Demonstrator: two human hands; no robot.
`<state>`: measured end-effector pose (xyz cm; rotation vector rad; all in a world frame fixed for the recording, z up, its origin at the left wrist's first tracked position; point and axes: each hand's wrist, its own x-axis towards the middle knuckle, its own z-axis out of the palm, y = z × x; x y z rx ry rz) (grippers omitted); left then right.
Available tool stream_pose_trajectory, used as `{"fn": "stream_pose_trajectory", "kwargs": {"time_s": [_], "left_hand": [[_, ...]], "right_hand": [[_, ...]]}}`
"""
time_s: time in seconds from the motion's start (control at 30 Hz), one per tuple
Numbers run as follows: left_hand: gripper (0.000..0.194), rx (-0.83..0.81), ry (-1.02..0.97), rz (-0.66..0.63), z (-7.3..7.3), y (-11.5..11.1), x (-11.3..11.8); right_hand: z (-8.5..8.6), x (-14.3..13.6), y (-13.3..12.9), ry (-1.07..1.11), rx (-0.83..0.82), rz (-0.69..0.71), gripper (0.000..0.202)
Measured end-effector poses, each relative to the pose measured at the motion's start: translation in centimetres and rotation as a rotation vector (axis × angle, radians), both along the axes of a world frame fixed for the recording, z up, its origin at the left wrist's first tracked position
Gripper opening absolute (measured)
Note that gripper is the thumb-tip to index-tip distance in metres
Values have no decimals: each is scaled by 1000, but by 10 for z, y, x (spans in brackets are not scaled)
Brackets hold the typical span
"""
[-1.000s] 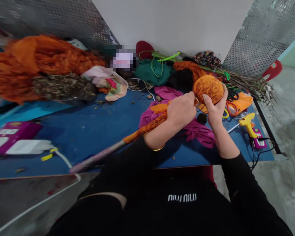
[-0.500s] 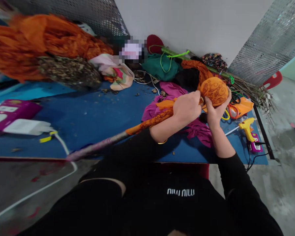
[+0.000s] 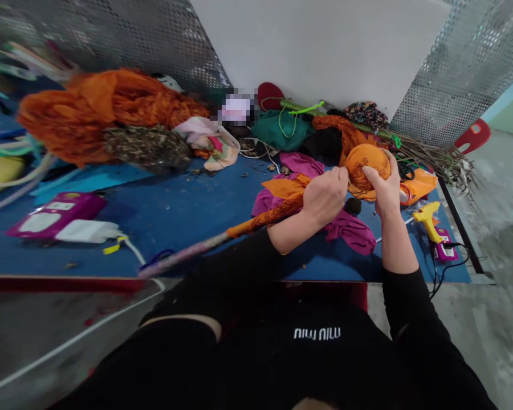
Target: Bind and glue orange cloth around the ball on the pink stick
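Observation:
A round bundle in orange patterned cloth (image 3: 367, 162) is held by my right hand (image 3: 385, 185), with the thumb across its front and the fingers round its right side. Just left of the bundle, my left hand (image 3: 325, 195) is closed at the end of a stick wrapped in orange patterned cloth (image 3: 267, 216); what its fingertips pinch is too small to make out. The stick slants down to the left, its lower part whitish and pink. Purple cloth (image 3: 354, 232) lies beneath on the blue table (image 3: 188, 199). A small dark lump (image 3: 353, 205) sits between my hands.
A yellow glue gun (image 3: 430, 219) rests at the right near a purple power strip (image 3: 445, 245). Orange fabric (image 3: 111, 102), a bag of dried leaves (image 3: 147, 147) and green cloth (image 3: 280, 128) lie along the back. Another purple strip (image 3: 64, 213) is at left.
The view has shifted, showing more of the table's left side. The round bundle has turned and tilted in my right hand, whose thumb now lies higher on it. My left hand remains closed beside it.

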<state>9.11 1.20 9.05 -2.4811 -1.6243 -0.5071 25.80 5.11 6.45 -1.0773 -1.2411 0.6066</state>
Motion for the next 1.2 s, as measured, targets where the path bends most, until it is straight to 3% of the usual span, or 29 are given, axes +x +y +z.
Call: {"fn": "stream_pose_trajectory", "kwargs": {"time_s": [0.2, 0.37, 0.53, 0.67, 0.8, 0.87, 1.0, 1.1, 1.2], "left_hand": [[30, 30, -40, 53, -4, 1, 4], [35, 57, -34, 45, -2, 11, 1], [41, 103, -69, 3, 6, 10, 4], [39, -16, -185, -125, 32, 5, 6], [35, -190, -195, -272, 71, 17, -7], [33, -294, -170, -381, 83, 29, -15], [37, -526, -422, -640, 82, 46, -26], [38, -491, -618, -590, 75, 46, -32], [37, -280, -676, -468, 80, 42, -36]], "right_hand": [[-2, -15, -3, -53, 162, -85, 72], [-6, -26, -4, 94, 194, -147, 80], [4, -29, -12, 289, 169, -137, 83], [13, -20, -18, 451, 176, -77, 74], [20, -11, -21, 493, 287, 84, 88], [24, -9, -23, 486, 304, 139, 95], [32, -1, -22, 362, 238, 240, 105], [30, 16, -21, 223, 71, 241, 88], [22, 36, -26, 65, -145, -28, 67]]}}
